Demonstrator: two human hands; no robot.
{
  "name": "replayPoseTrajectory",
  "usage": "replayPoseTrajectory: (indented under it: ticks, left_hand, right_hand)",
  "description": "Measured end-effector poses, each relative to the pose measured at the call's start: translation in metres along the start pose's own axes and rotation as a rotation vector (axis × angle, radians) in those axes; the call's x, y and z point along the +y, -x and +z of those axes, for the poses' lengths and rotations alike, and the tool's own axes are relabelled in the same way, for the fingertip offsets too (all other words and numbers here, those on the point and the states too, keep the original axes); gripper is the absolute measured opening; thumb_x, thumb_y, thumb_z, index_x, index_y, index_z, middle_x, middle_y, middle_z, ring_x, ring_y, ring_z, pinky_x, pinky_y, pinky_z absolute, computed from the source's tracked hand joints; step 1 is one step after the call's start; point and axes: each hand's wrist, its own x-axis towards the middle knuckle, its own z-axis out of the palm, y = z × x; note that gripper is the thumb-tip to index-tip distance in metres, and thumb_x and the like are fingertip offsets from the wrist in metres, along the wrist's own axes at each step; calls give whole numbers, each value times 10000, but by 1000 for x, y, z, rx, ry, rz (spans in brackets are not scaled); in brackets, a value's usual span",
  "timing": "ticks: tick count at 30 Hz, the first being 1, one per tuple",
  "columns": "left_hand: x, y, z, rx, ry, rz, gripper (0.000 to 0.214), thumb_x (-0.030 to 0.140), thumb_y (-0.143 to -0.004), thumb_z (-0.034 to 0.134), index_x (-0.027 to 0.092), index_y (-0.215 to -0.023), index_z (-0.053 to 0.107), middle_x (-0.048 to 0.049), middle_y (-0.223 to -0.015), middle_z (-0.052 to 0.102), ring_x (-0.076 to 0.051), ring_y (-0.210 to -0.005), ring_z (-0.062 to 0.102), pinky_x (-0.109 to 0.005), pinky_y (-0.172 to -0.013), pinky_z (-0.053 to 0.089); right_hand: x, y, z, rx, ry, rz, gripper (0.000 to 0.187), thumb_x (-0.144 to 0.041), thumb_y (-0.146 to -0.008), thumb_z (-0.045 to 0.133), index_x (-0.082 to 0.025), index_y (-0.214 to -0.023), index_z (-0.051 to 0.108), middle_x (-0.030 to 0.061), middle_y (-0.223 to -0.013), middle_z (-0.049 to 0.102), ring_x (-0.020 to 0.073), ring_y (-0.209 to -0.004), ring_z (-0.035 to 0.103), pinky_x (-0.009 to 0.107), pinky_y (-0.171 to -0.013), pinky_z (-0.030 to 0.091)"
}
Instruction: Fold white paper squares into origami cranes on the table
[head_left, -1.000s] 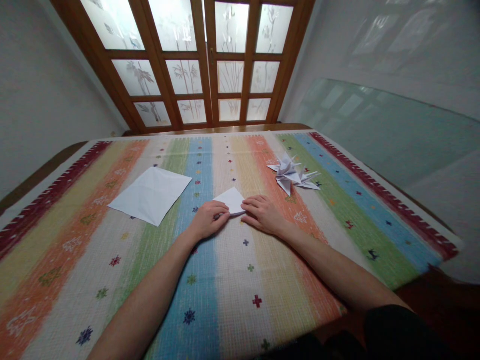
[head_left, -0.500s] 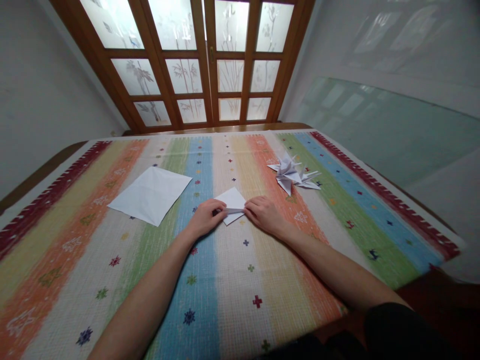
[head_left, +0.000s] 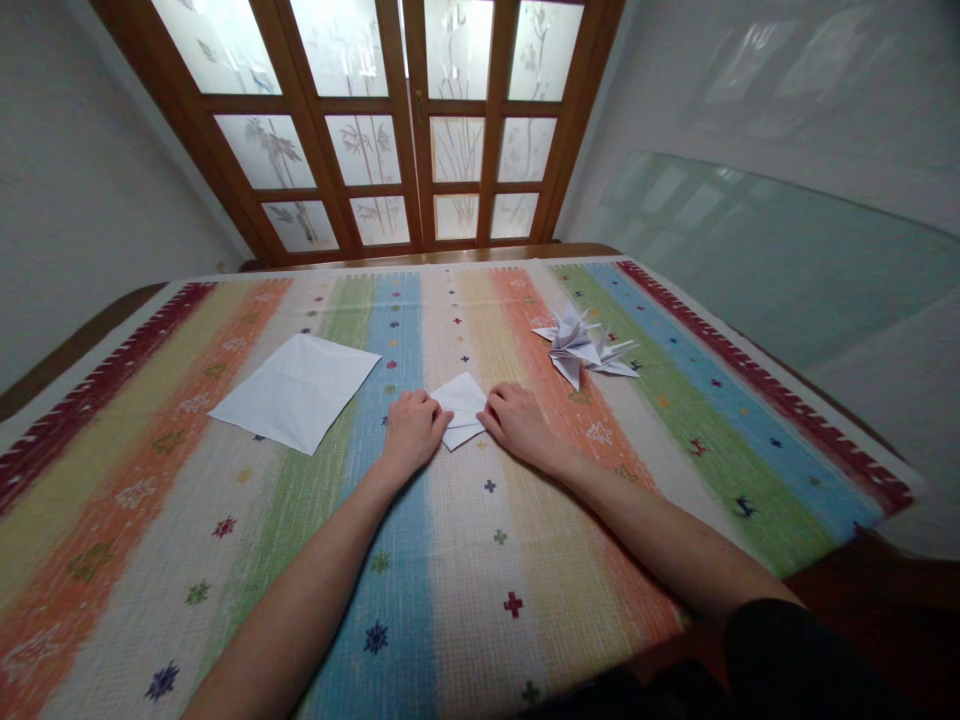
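Note:
A small folded square of white origami paper (head_left: 463,399) lies on the striped cloth with one corner pointing away from me. Crease lines run across its middle, where a flap lies nearly flat. My left hand (head_left: 414,432) is closed at the paper's left corner, its thumb pressing on the top and the other fingers curled. At the right corner my right hand (head_left: 519,420) is closed too, thumb and fingers pinching the edge. Both side corners are hidden under my fingers.
A larger sheet of white paper (head_left: 296,392) with faint creases lies to the left. Several folded paper cranes (head_left: 576,345) sit in a cluster at the back right. A striped tablecloth (head_left: 465,560) covers the table, and paneled wooden doors (head_left: 409,150) stand beyond it.
The flap that stood up between my hands now lies flatter. My left hand has turned, its thumb now on top of the paper. The view has shifted slightly.

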Motion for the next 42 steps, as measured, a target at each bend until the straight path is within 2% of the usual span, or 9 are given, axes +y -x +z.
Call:
replayPoseTrajectory:
  ticks: [8,12,18,23,27,31,34,38,42]
  left_hand:
    - [11,1,-3,-68,-112,-84,323,383,-922,493,157,-793,684,-139,-915,631,-317,-957,549,-440,-760,427]
    - [12,2,-3,-56,-133,-86,302,384,-922,500,166,-804,671,-136,-924,627,-320,-959,542,-448,-763,423]
    - [11,5,0,-15,-136,-76,257,378,-924,493,168,-947,639,-150,-992,611,-327,-977,529,-466,-800,412]
    - [6,8,-1,71,-215,152,226,240,-923,486,275,-1099,624,-103,-1169,609,-294,-1051,523,-481,-906,365]
    - [6,8,-11,-68,-221,415,284,165,-941,414,271,-1080,638,-68,-1225,632,-284,-1090,541,-469,-932,360]
    - [13,13,-16,-174,-192,432,309,115,-925,394,179,-1128,617,-126,-1208,650,-273,-1046,595,-427,-880,412]
    - [20,23,-12,-185,-225,380,330,215,-934,425,121,-1215,569,-188,-1301,592,-303,-1169,558,-423,-898,425]
    - [28,36,-4,-153,-219,304,641,573,-884,486,122,-1340,479,-235,-1386,511,-385,-1285,464,-487,-966,401]
    - [29,37,-3,-166,-182,299,675,619,-874,475,150,-1360,468,-235,-1432,460,-401,-1316,427,-526,-994,379]
  right_hand:
    - [-4,-1,-3,-51,59,48,236,-322,-951,502,-153,-911,663,132,-1053,632,277,-1003,516,398,-829,369]
    - [-7,-1,-4,-58,70,59,258,-328,-959,478,-156,-926,668,141,-1062,629,282,-1006,510,416,-839,359]
    - [-8,-2,-4,-74,80,79,285,-332,-964,457,-148,-946,674,152,-1065,623,299,-1030,502,460,-882,344]
    - [-8,-2,0,-24,92,72,280,-348,-961,464,-167,-916,674,138,-1037,636,287,-1007,507,478,-911,339]
    - [-3,-1,2,-5,97,105,259,-386,-936,521,-177,-875,661,126,-1034,632,292,-1001,507,468,-887,353]
    - [8,0,-3,-7,67,166,275,-452,-900,569,-192,-847,638,120,-1052,615,294,-1004,503,456,-876,357]
    - [19,2,-9,-48,23,185,233,-428,-877,607,-196,-873,622,105,-1099,604,287,-1049,505,456,-916,343]
    - [34,5,-13,-67,-111,161,186,-381,-852,615,-204,-910,612,99,-1155,606,290,-1104,517,483,-941,343]
    - [47,2,-11,9,-296,168,134,-293,-849,580,-200,-941,612,92,-1098,647,260,-1075,569,449,-936,394]
